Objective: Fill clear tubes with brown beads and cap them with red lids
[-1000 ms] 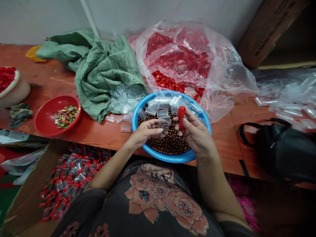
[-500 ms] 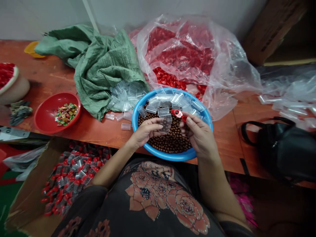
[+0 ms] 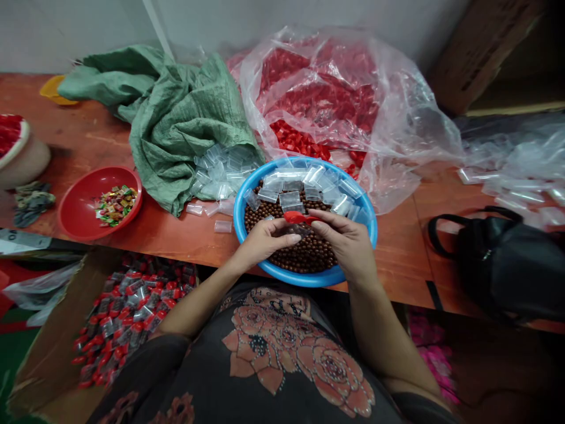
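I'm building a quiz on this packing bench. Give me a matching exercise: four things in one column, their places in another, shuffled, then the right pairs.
Things:
1. blue basin
2. red bowl
3. green cloth
4. black bag

Places:
A. far right on the table
B. left on the table, holding wrapped candies
C. heaped at the back, left of the clear plastic sack
D. at the near edge under both hands, full of brown balls

Pairs: 1-D, 2-B, 3-C, 4-A
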`<state>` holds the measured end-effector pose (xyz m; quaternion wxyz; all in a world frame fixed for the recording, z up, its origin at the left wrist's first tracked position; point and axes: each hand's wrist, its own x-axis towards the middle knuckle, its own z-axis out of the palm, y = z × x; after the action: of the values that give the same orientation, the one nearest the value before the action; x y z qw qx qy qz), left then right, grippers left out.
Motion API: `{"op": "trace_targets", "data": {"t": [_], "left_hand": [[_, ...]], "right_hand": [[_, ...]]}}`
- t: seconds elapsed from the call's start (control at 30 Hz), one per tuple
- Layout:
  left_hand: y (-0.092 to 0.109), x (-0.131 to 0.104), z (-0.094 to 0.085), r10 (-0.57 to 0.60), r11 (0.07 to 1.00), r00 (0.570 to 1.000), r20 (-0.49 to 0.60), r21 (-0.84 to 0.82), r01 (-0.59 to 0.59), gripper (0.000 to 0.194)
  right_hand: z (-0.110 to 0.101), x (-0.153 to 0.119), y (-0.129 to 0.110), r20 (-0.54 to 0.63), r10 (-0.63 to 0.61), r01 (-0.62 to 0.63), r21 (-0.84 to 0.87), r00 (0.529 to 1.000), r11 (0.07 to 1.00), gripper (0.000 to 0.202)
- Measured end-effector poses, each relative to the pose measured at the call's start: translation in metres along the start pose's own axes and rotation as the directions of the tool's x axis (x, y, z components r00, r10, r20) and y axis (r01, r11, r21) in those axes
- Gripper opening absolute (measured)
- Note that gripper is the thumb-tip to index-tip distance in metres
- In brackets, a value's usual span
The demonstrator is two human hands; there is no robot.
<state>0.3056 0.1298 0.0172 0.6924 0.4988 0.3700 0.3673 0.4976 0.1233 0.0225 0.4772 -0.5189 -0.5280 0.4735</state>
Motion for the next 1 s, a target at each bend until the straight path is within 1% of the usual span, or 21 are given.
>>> {"op": "trace_targets", "data": {"t": [0.13, 0.2, 0.27, 0.3, 0.37, 0.4, 0.47, 0.53, 0.6, 0.63, 0.7, 0.8, 0.83, 0.9, 1.0], "left_hand": [[-0.001, -0.001, 0.000, 0.028, 0.998, 0.999, -0.025, 0.049, -0.026, 0.041], [0.001, -0.002, 0.000, 0.019, 0.999, 0.999, -0.037, 0.044, -0.017, 0.039], [0.003, -0.005, 0.000, 0.005, 1.000, 0.999, -0.046, 0.026, -0.004, 0.037], [0.004, -0.007, 0.000, 0.002, 1.000, 0.998, -0.056, 0.018, -0.001, 0.037], [0.005, -0.010, -0.002, 0.008, 1.000, 0.995, -0.095, 0.024, -0.005, 0.037], [0.005, -0.011, -0.002, 0.016, 0.999, 0.993, -0.114, 0.039, -0.011, 0.038], [0.003, -0.013, -0.004, 0.033, 0.997, 0.992, -0.125, 0.078, -0.024, 0.039], [0.000, -0.014, -0.004, 0.049, 0.994, 0.993, -0.112, 0.103, -0.037, 0.038], [-0.002, -0.014, -0.003, 0.065, 0.992, 0.992, -0.111, 0.112, -0.053, 0.038], [-0.002, -0.014, -0.002, 0.074, 0.991, 0.990, -0.116, 0.117, -0.061, 0.039], [-0.002, -0.014, 0.000, 0.089, 0.989, 0.989, -0.118, 0.131, -0.074, 0.040], [0.000, -0.013, 0.001, 0.107, 0.984, 0.989, -0.098, 0.153, -0.091, 0.037], [0.001, -0.013, 0.001, 0.108, 0.983, 0.990, -0.093, 0.159, -0.092, 0.036], [0.002, -0.012, 0.000, 0.101, 0.983, 0.990, -0.094, 0.164, -0.084, 0.035], [0.001, -0.012, -0.001, 0.061, 0.991, 0.993, -0.102, 0.121, -0.048, 0.035]], "right_hand": [[0.003, -0.005, -0.002, 0.040, -0.099, 0.103, -0.107, 0.994, 0.989, 0.021], [0.004, -0.007, 0.000, 0.001, -0.162, 0.160, -0.153, 0.987, 0.975, 0.018], [0.004, -0.008, 0.002, -0.047, -0.266, 0.249, -0.226, 0.963, 0.942, 0.018], [0.003, -0.008, 0.004, -0.042, -0.325, 0.303, -0.269, 0.945, 0.914, 0.020], [0.000, -0.008, 0.006, 0.026, -0.403, 0.388, -0.332, 0.915, 0.860, 0.027], [-0.001, -0.008, 0.006, 0.066, -0.408, 0.405, -0.342, 0.911, 0.848, 0.031], [-0.003, -0.008, 0.004, 0.122, -0.373, 0.392, -0.333, 0.920, 0.857, 0.036], [-0.004, -0.009, 0.001, 0.155, -0.329, 0.362, -0.331, 0.932, 0.871, 0.035], [-0.003, -0.011, -0.002, 0.198, -0.306, 0.359, -0.359, 0.931, 0.861, 0.032], [-0.002, -0.012, -0.003, 0.215, -0.302, 0.365, -0.378, 0.929, 0.851, 0.035], [0.000, -0.013, -0.003, 0.229, -0.316, 0.385, -0.401, 0.921, 0.831, 0.039], [0.002, -0.014, -0.001, 0.229, -0.359, 0.425, -0.421, 0.905, 0.801, 0.040], [0.002, -0.014, 0.000, 0.248, -0.373, 0.447, -0.439, 0.894, 0.779, 0.041], [0.000, -0.013, 0.002, 0.307, -0.402, 0.505, -0.502, 0.863, 0.702, 0.044], [-0.004, -0.011, 0.006, 0.408, -0.430, 0.591, -0.603, 0.805, 0.535, 0.054]]}}
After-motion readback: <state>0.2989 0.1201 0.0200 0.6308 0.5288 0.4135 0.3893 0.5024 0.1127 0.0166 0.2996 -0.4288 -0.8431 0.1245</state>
